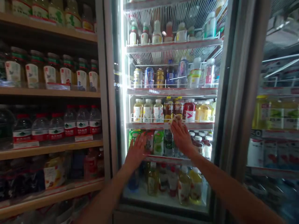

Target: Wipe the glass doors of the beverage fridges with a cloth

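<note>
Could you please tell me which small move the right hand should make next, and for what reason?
I would probably slide the pale, cloth-like piece a little sideways with the right hand. It is at that hand's fingertips, just left of the red bottle as seen here, while the left hand is spread open slightly lower and seems to hold nothing.

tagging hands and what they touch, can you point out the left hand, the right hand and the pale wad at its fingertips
Left hand (135, 151): head view, on the back of the hand.
Right hand (182, 137): head view, on the back of the hand.
Pale wad (177, 117): head view, on its visible middle.
</note>
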